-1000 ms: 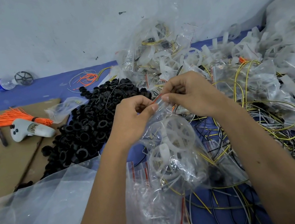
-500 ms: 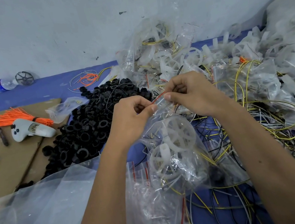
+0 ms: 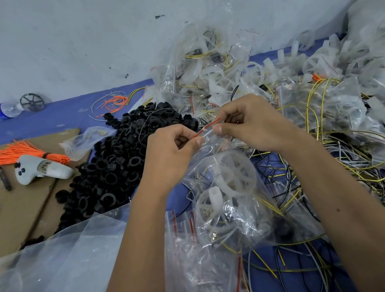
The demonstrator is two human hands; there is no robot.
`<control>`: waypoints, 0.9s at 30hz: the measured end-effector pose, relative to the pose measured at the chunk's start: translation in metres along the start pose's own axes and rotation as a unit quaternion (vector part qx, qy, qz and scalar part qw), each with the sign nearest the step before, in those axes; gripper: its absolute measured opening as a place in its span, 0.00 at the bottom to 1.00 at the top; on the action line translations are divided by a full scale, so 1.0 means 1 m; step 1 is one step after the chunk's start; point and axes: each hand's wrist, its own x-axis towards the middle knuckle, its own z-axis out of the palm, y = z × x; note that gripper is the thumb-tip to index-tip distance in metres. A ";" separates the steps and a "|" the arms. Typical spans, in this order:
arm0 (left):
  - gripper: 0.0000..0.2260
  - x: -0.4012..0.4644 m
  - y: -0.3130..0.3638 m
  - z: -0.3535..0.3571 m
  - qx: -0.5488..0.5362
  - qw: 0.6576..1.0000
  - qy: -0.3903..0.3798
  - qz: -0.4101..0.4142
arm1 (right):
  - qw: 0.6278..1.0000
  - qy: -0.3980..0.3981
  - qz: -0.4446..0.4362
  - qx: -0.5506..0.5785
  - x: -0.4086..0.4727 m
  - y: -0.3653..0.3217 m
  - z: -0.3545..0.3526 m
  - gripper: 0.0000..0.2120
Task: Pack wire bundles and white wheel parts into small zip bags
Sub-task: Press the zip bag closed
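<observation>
Two hands, left hand and right hand, still pinch the red zip strip of a small zip bag holding white wheel parts; barely shifted, sealing apparently continues above the wire pile.

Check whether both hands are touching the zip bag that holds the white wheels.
Touching. The head view shows the left hand and the right hand each pinching the red-striped top edge of the zip bag, thumbs pressed on the seal.
</observation>
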 end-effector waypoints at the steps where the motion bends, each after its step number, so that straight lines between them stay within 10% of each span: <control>1: 0.07 0.000 0.000 0.000 0.005 1.000 0.003 -0.002 | 1.000 0.000 0.000 -0.002 0.000 0.000 0.000 0.04; 27: 0.04 -0.003 -0.001 -0.012 -0.004 0.999 -0.051 0.015 | 1.000 -0.003 0.002 0.017 0.001 0.008 -0.001 0.03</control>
